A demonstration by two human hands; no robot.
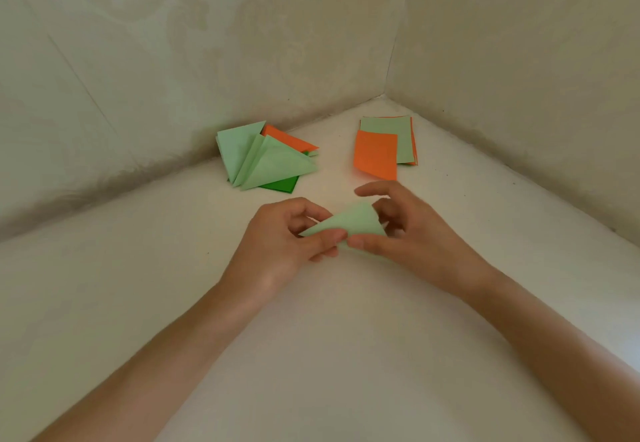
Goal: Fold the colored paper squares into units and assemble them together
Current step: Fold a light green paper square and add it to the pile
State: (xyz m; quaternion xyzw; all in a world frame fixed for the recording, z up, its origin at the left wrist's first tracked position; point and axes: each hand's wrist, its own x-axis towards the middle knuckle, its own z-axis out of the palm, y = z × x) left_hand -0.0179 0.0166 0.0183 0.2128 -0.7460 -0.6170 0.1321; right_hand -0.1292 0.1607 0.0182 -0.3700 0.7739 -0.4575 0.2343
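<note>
A light green paper folded into a triangle is held just above the white surface between both hands. My left hand pinches its lower left edge between thumb and curled fingers. My right hand pinches its right side, thumb on the lower edge, index finger arched over the top. Behind, at the left, lies a pile of folded units: light green triangles over an orange and a dark green piece. At the back right lies a stack of flat squares, an orange one on top of a light green one.
The white surface ends in a corner where two pale patterned walls meet behind the papers. The pile of units lies close to the left wall, the flat squares close to the right wall.
</note>
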